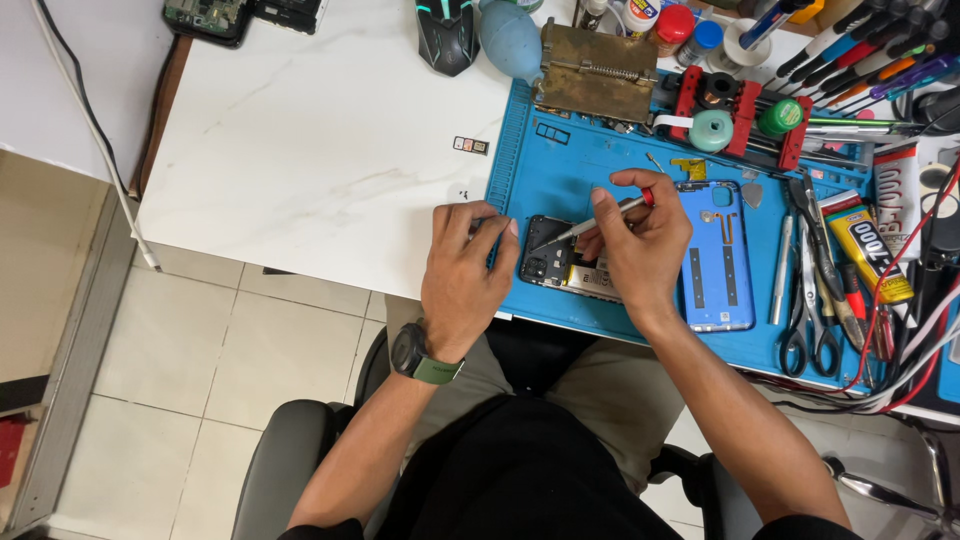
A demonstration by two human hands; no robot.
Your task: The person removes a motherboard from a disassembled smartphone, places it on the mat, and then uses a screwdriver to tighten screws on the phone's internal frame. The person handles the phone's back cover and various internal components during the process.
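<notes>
An opened phone (556,262) lies with its insides up on the blue work mat (560,170), near the mat's front left corner. My left hand (465,270) rests on the phone's left edge and steadies it; a dark watch with a green strap is on that wrist. My right hand (640,240) grips a slim silver screwdriver (600,221) with a red cap, its tip down on the phone's upper part. Just right of my right hand lies the phone's blue back cover (722,262), inner side up.
Scissors, pliers and tweezers (812,300) lie on the mat's right side beside glue tubes (872,250) and cables. A brass-coloured metal fixture (597,72), a blue air blower (508,40), a mouse (446,35) and several pens stand at the back. A small card tray (470,145) lies on the white table.
</notes>
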